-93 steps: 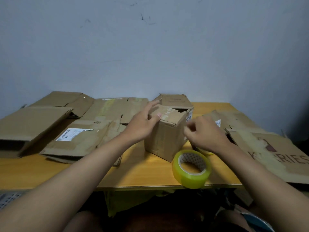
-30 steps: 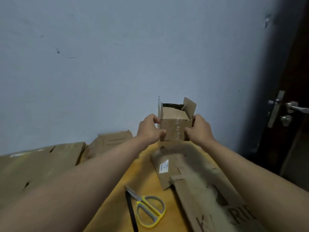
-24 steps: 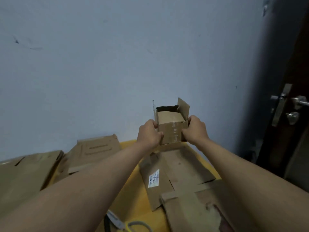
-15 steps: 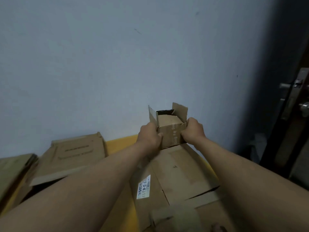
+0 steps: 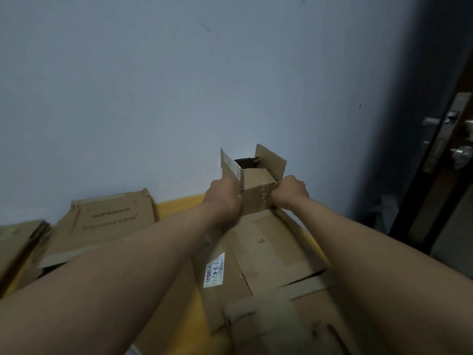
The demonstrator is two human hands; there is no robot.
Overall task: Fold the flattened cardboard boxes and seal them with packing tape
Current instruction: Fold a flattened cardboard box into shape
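Progress: one small box (image 5: 257, 194) is erected, standing at the far end of the tabletop (image 5: 179, 203) close to the wall, on top of a flattened sheet (image 5: 266, 252). Its top is not closed: left flap (image 5: 229, 163) and right flap (image 5: 271, 158) stand upright, a near flap is folded in, dark interior visible behind it. No tape visible on the top seam; underside hidden, so bottom seal cannot be confirmed. No tape roll in view.

Remaining, by my judgement: fold down the top flaps, tape them. Further flattened boxes (image 5: 102, 224) lie to the left, and another sheet with a white label (image 5: 215, 270) nearer me; all unfolded. Most of the job is ahead.

Hands: left hand (image 5: 225, 198) grips the box's left side, right hand (image 5: 289, 192) its right side. Both have fingers curled onto the cardboard, clamping the box between them. Fingertips mostly hidden behind the box edges; exact contact points not readable.
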